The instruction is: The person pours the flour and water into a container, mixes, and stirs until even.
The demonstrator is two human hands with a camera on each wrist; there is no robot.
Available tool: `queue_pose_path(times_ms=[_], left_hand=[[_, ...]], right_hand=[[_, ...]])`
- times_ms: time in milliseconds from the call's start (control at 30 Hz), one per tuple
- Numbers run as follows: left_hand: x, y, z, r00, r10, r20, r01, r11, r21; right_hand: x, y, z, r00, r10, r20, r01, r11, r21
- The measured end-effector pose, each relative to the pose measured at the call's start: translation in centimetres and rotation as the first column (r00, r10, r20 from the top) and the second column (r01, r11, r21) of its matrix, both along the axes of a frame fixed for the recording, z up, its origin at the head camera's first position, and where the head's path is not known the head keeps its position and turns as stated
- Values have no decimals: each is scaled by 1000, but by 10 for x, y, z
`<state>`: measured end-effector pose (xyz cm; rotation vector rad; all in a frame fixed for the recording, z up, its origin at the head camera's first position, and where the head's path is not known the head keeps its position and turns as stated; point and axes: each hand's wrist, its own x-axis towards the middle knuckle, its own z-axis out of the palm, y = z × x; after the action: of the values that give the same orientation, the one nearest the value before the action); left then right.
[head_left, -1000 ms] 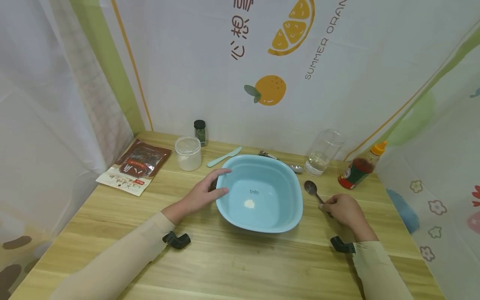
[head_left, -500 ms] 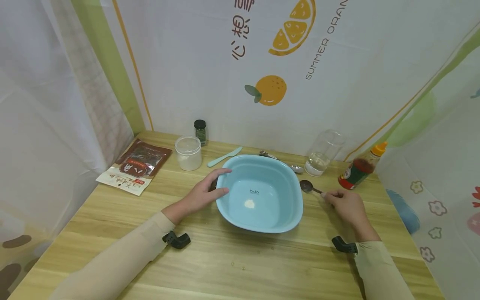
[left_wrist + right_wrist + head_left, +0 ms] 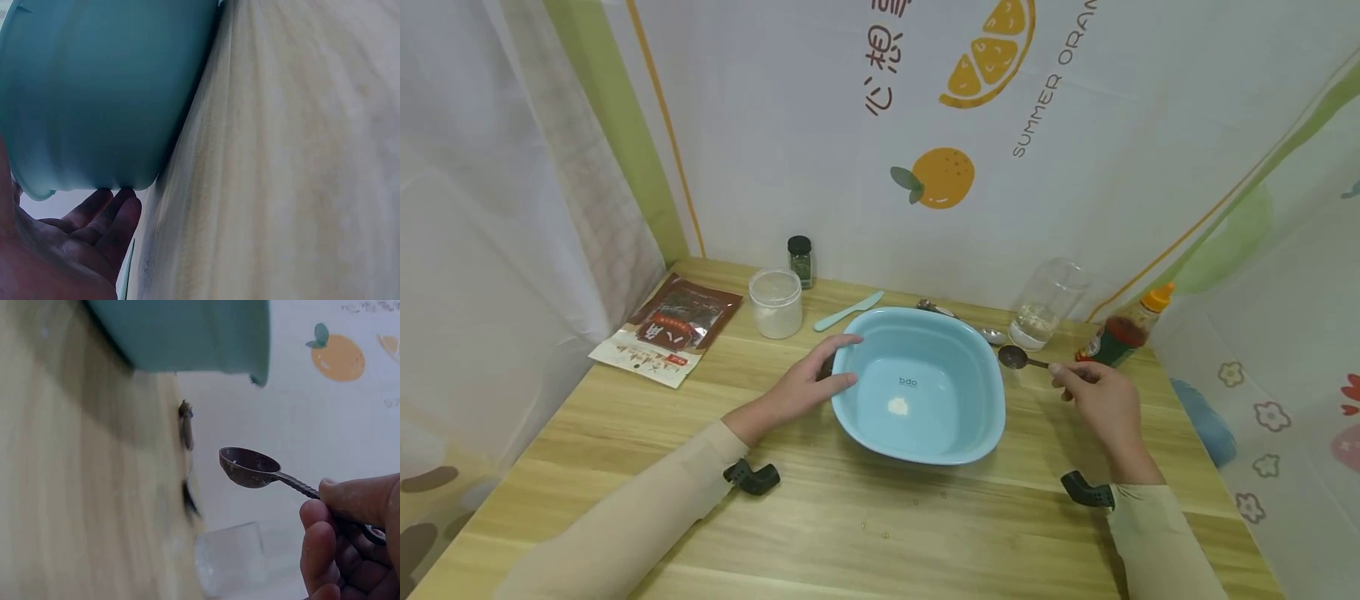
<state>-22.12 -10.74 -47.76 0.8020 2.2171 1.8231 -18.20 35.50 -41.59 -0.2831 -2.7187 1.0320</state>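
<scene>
A light blue basin [image 3: 925, 442] stands mid-table with a small white patch of powder [image 3: 898, 406] on its floor. My left hand [image 3: 801, 386] holds its left side, thumb and forefinger at the rim, while the other fingers [image 3: 119, 219] lie against the outer wall in the left wrist view. To the right of the basin, my right hand [image 3: 1101, 404] pinches a dark brown measuring spoon [image 3: 1012, 357] by its handle. In the right wrist view the measuring spoon [image 3: 250, 470] is raised above the table, its round bowl facing up.
Behind the basin lie a pale green knife [image 3: 850, 311] and metal utensils [image 3: 994, 337]. A jar of white powder [image 3: 777, 312], a black-lidded spice jar [image 3: 801, 262] and a brown packet [image 3: 673, 325] stand left; a clear glass [image 3: 1043, 308] and an orange-capped sauce bottle [image 3: 1123, 332] right.
My right hand has lifted the measuring spoon and turned it, so its bowl now points left toward the basin. The left hand and basin have stayed put.
</scene>
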Motion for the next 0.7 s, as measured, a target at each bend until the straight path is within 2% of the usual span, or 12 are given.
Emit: queue_pose_path(times_ms=[233,400,533,700], left_hand=[[0,-1,0,1000,-3,8,3,1000,5],[0,-1,1,1000,-2,5,2,1000,1],[1,-1,1,1000,-1,2,1,1000,-7],[0,0,0,1000,3,-1,-3,1000,-8]], right_hand=[[8,-14,21,999,-41,-17,40,996,-78],[9,-21,32,995,-63,-77,50,985,-166],[8,-29,39,987,-68,-146,41,983,-181],[7,-42,46,976,-20,-216,-19,984,-177]])
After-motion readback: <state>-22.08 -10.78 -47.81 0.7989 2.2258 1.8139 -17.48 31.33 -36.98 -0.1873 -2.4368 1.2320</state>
